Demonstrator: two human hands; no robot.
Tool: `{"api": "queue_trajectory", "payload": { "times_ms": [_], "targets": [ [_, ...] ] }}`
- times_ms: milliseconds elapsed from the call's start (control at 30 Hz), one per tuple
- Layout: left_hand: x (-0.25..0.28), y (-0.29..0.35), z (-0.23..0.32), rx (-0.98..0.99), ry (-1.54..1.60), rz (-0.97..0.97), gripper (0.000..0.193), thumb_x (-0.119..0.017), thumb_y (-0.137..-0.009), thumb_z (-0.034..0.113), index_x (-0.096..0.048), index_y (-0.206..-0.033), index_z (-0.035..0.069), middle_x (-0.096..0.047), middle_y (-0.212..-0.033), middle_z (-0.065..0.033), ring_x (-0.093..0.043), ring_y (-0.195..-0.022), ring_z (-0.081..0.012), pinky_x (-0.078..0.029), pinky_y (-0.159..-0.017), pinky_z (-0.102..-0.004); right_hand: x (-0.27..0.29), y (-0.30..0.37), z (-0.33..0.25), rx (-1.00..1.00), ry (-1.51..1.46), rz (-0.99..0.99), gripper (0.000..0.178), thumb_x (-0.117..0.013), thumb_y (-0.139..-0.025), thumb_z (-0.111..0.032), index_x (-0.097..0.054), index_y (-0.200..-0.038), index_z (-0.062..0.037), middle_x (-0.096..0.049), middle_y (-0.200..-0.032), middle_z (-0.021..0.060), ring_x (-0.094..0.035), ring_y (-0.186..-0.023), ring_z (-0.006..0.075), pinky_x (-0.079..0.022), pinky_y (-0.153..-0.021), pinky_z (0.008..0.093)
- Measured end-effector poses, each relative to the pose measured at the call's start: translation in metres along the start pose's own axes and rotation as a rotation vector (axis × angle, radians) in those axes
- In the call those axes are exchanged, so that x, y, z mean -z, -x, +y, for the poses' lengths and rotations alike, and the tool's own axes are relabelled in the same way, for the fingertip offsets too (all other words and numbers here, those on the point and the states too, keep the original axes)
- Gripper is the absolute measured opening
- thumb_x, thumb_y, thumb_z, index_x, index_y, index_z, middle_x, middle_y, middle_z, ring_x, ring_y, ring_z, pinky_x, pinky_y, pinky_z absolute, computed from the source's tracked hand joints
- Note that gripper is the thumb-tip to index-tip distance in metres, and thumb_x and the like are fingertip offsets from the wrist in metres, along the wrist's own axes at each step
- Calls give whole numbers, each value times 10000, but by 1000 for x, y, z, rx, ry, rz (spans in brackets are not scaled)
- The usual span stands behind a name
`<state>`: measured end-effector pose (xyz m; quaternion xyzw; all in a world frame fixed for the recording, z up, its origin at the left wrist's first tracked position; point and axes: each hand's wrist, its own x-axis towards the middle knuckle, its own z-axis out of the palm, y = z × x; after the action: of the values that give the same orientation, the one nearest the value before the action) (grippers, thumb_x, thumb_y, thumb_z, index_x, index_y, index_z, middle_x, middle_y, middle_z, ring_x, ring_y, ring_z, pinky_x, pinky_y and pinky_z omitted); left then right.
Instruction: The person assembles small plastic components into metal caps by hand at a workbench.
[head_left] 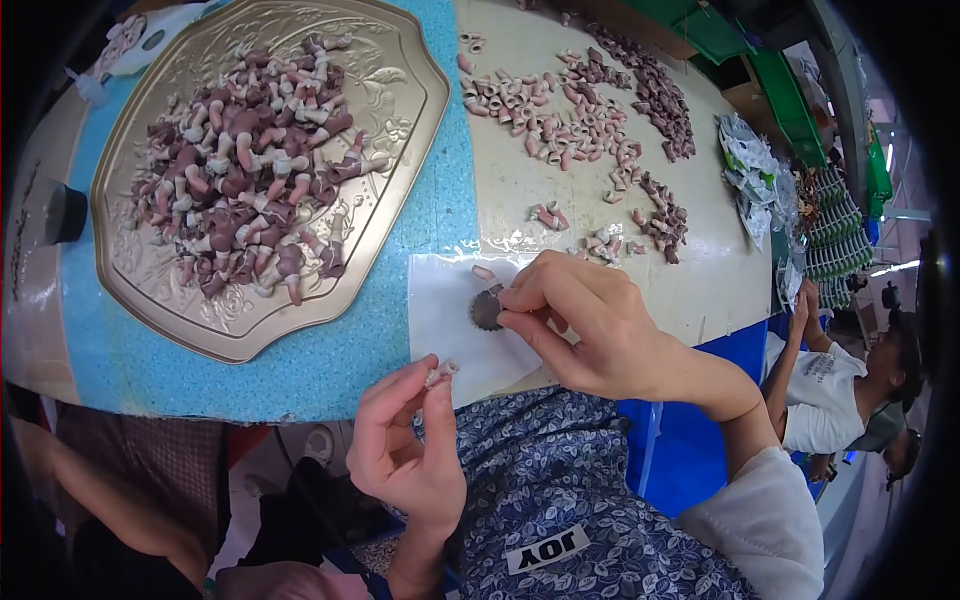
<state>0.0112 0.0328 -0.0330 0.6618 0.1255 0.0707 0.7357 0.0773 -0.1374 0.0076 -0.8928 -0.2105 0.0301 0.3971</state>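
Note:
My left hand [410, 440] pinches a small pale pink tube-shaped doll limb piece [441, 374] between thumb and fingers, its open end facing up. My right hand [585, 325] is closed in a pinch over a white sheet [435, 295]. From its fingertips juts a small doll limb piece [485, 274], pink at the tip and darker toward the fingers, which partly hide it. Just below lies a dark round cap with a jagged rim [486, 311], beside the right fingertips; whether they touch it I cannot tell.
A gold embossed tray [400, 165] holds a heap of brown and pink limb pieces [240, 150] at left. Loose pink pieces [540, 115] and brown pieces [660, 100] spread over the table's far right. Plastic bags [748, 175] lie at the right edge. Another person [825, 390] works at right.

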Motion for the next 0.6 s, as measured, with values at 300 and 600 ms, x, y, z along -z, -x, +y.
{"api": "queue_trajectory", "payload": {
  "times_ms": [300,600],
  "targets": [
    [2,-2,-4,-47,11,-17,204,-638,-804,-87,-602,-1004,-65,-647,-974,-201,-658,-839,-194,-551,-715,-263,2,-6,-5,10,66,-53,149,-628,-736,46,-498,-805,18,-535,-721,149,-561,-633,339,-448,-547,396],
    [2,-2,-2,-42,14,-17,201,-648,-804,-85,-601,-998,-73,-648,-967,-197,-657,-832,-192,-550,-712,-260,2,-12,-8,27,114,-105,153,-618,-737,41,-479,-796,17,-526,-702,152,-554,-621,346,-445,-546,411]
  ]
}}
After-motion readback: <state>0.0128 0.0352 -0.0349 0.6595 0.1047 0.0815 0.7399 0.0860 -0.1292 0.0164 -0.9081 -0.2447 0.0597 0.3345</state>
